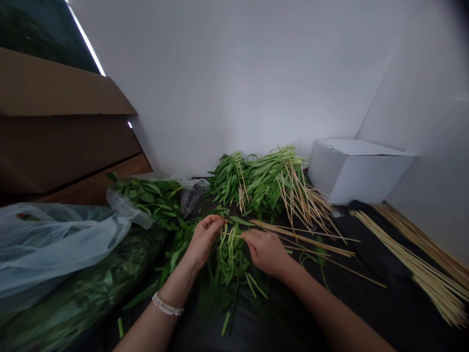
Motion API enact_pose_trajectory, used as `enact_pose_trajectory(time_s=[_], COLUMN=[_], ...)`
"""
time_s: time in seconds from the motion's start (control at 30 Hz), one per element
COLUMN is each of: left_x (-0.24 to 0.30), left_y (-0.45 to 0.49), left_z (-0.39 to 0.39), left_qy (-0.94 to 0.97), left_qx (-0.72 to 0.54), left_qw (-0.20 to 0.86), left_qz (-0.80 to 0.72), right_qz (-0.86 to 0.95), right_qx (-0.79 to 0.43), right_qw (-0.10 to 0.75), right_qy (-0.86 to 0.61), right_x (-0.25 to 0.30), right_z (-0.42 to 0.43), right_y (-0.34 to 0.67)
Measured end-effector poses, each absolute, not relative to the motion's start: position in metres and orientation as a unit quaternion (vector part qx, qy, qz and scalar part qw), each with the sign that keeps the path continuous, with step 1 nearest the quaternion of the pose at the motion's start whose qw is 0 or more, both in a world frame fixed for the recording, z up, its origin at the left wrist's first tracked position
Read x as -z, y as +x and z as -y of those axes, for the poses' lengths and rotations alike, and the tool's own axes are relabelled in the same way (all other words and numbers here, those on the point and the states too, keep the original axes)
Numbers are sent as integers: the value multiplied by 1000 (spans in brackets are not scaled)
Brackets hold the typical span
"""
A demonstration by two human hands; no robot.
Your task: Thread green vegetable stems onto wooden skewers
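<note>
Both of my hands meet over the middle of the black work surface. My left hand (208,233) is closed, thumb and fingertips pinched near the ends of the green stems; exactly what lies between its fingertips is hidden. My right hand (266,250) is closed around one end of a thin wooden skewer, of which only a short piece shows between the hands. Leafy green stems (230,244) hang from the skewer, their leaves drooping below it. Loose leaves and cut stem pieces (225,323) lie beneath and in front.
Skewered bundles of greens (273,168) are piled by the white wall. Loose wooden skewers (311,239) lie right, near longer stick bundles (410,264) and a white box (361,166). At left are a plastic bag (62,244) of greens, more leaves (154,195) and a cardboard box (62,137).
</note>
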State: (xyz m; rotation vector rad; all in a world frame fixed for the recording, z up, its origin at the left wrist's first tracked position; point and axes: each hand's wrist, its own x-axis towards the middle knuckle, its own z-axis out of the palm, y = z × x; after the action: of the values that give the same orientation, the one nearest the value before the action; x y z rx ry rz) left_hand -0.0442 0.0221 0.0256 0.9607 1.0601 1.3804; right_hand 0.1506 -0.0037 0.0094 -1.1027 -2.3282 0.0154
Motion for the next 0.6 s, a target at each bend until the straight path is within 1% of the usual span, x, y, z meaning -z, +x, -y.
enact_pose_trajectory(time_s=[0.07,0.13,0.2,0.3,0.33,0.4,0.5,0.6], left_x=[-27,-27,-23,-16,-13,-10,-8,-7], left_y=[-47,-51,-54,-57,-58,-59,-60,-59], left_z=[-24,-27,-30,-34,-34,-33,-29,-24], left_qy=[390,378,396,497,546,651,748,755], left_qx=[-603,-622,-620,-565,-534,-450,-309,-217], left_qw=[536,519,495,438,400,287,110,31], left_qz=[-443,-448,-462,-492,-508,-540,-577,-618], right_qz=[872,860,825,762,749,735,735,743], right_qx=[-2,2,10,33,41,50,52,53], right_qw=[270,296,359,452,472,495,503,499], right_qy=[-408,-416,-436,-461,-463,-461,-453,-444], right_x=[-11,-12,-15,-18,-19,-21,-21,-21], right_z=[4,1,-3,-9,-11,-12,-12,-10], right_y=[152,155,162,172,175,178,178,176])
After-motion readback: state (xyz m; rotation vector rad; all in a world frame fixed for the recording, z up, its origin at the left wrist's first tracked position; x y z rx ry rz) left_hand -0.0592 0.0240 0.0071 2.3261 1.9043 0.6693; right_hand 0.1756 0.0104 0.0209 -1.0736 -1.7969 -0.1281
